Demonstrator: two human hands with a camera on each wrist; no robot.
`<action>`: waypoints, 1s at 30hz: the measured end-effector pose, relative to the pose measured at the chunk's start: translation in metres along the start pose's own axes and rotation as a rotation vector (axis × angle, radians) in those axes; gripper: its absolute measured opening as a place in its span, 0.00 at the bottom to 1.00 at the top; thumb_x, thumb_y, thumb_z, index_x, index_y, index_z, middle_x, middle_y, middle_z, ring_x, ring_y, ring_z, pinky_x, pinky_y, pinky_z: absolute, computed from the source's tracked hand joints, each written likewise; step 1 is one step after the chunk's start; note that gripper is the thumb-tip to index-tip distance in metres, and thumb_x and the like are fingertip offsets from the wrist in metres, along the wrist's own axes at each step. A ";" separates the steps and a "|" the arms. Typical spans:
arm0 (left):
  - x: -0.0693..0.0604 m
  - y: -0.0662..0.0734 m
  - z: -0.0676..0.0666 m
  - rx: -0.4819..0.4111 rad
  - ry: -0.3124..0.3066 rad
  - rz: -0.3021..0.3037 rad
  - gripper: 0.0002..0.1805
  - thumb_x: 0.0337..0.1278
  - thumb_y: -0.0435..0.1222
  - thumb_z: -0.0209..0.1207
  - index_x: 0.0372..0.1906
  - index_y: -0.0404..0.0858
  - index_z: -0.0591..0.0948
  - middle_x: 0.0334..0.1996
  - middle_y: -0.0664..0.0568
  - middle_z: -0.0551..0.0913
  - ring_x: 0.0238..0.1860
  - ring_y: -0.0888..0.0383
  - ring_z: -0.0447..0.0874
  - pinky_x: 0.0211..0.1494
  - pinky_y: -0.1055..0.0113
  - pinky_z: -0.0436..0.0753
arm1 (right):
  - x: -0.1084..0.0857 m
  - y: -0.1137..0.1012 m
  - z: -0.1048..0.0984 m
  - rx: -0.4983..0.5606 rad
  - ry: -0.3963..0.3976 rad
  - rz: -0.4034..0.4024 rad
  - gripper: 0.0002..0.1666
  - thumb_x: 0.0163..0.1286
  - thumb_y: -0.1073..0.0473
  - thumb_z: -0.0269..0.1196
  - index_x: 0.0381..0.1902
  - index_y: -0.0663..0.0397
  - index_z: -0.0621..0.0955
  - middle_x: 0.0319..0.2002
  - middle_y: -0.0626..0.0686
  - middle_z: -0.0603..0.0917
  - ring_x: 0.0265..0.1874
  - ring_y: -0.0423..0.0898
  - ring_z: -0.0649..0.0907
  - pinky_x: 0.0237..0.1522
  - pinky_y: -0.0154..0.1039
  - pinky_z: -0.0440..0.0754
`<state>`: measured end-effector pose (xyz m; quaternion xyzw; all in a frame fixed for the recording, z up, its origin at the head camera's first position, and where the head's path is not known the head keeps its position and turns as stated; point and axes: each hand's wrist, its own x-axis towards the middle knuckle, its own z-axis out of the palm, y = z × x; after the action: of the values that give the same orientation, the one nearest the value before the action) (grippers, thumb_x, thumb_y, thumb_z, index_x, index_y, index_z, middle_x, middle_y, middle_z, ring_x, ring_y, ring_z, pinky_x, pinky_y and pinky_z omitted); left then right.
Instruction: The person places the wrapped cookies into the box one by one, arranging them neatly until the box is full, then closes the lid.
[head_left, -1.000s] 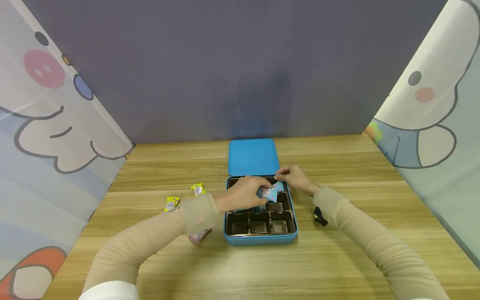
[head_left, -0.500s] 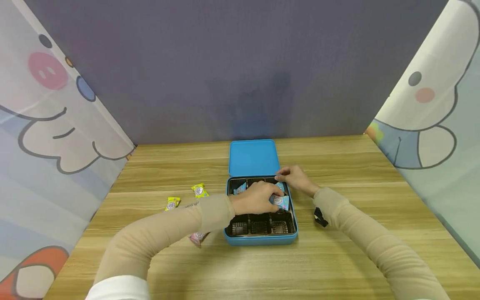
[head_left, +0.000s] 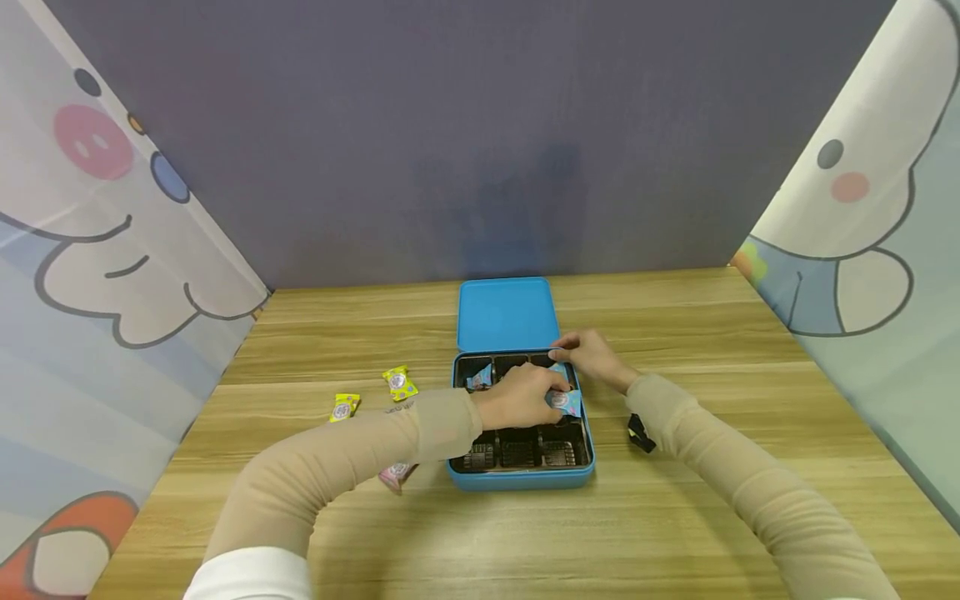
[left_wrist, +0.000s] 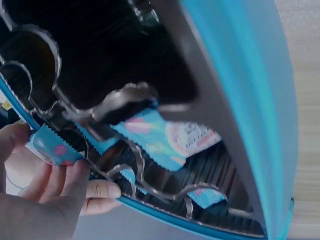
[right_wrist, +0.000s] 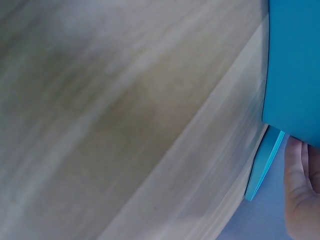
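A blue tin (head_left: 517, 481) with a black divided tray inside sits on the table, its lid (head_left: 506, 312) swung open at the back. My left hand (head_left: 521, 396) pinches a blue-wrapped candy (head_left: 567, 403) by the right end of the tray's middle row. Other blue candies lie in compartments: one (head_left: 480, 377) at the back left, one (head_left: 558, 369) at the back right, and a blue candy (left_wrist: 175, 140) large in the left wrist view. The front compartments hold nothing visible. At the tin's back right corner, my right hand (head_left: 592, 358) grips the rim.
Two yellow-wrapped candies (head_left: 400, 382) lie on the table left of the tin, with a pink-wrapped one (head_left: 395, 477) nearer, partly behind my left sleeve. A small black object (head_left: 640, 433) is beside my right sleeve. A dark wall (head_left: 495, 142) rises behind the table.
My left hand has moved right and slightly nearer with the blue candy, from the back of the tray to the middle row's right end. The right hand stays at the rim.
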<state>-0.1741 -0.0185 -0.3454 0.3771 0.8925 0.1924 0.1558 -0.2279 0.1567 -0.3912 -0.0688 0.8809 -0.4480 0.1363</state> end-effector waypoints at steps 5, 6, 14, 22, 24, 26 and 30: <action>0.003 0.002 0.005 0.070 0.030 -0.016 0.21 0.53 0.43 0.62 0.53 0.41 0.78 0.45 0.54 0.83 0.41 0.62 0.82 0.45 0.70 0.79 | 0.000 0.000 0.000 0.007 0.003 -0.001 0.17 0.67 0.56 0.57 0.50 0.58 0.79 0.51 0.59 0.78 0.50 0.54 0.77 0.48 0.46 0.77; 0.004 0.002 0.006 0.087 0.035 -0.013 0.22 0.53 0.43 0.62 0.53 0.41 0.78 0.44 0.54 0.83 0.40 0.63 0.82 0.44 0.71 0.79 | 0.000 0.000 0.000 0.005 0.003 -0.004 0.17 0.67 0.56 0.57 0.50 0.58 0.79 0.51 0.59 0.78 0.50 0.55 0.77 0.49 0.46 0.77; 0.002 0.001 0.010 0.242 0.038 0.025 0.22 0.53 0.44 0.63 0.53 0.41 0.79 0.42 0.55 0.84 0.35 0.64 0.82 0.42 0.70 0.81 | 0.001 0.001 0.001 -0.006 0.001 0.004 0.16 0.67 0.54 0.58 0.49 0.55 0.80 0.54 0.59 0.76 0.53 0.55 0.75 0.52 0.48 0.75; 0.001 0.001 0.010 0.322 0.063 0.060 0.22 0.53 0.45 0.62 0.52 0.41 0.79 0.39 0.55 0.83 0.34 0.64 0.81 0.34 0.73 0.80 | 0.003 0.000 0.000 0.011 0.004 0.005 0.16 0.67 0.56 0.57 0.49 0.56 0.80 0.58 0.60 0.73 0.57 0.57 0.72 0.55 0.50 0.73; 0.001 0.001 0.011 0.320 0.064 0.061 0.22 0.53 0.45 0.62 0.52 0.41 0.79 0.39 0.55 0.83 0.34 0.63 0.81 0.34 0.73 0.80 | 0.003 0.000 0.000 0.007 0.001 0.003 0.16 0.67 0.56 0.57 0.49 0.56 0.80 0.58 0.60 0.72 0.57 0.57 0.72 0.55 0.51 0.73; 0.001 0.001 0.011 0.312 0.064 0.065 0.21 0.53 0.45 0.62 0.51 0.41 0.79 0.38 0.55 0.83 0.33 0.63 0.81 0.34 0.73 0.80 | 0.003 0.000 0.000 0.001 0.001 0.004 0.16 0.67 0.56 0.57 0.49 0.56 0.80 0.58 0.60 0.73 0.57 0.57 0.72 0.55 0.51 0.73; 0.001 -0.002 0.012 0.295 0.067 0.078 0.21 0.54 0.44 0.61 0.52 0.40 0.79 0.39 0.54 0.83 0.32 0.64 0.80 0.32 0.74 0.80 | 0.003 0.000 0.000 -0.007 0.004 0.011 0.16 0.67 0.55 0.57 0.49 0.55 0.80 0.57 0.60 0.74 0.55 0.56 0.73 0.54 0.50 0.74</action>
<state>-0.1709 -0.0159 -0.3567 0.4235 0.9005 0.0775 0.0612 -0.2304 0.1563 -0.3916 -0.0637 0.8831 -0.4442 0.1369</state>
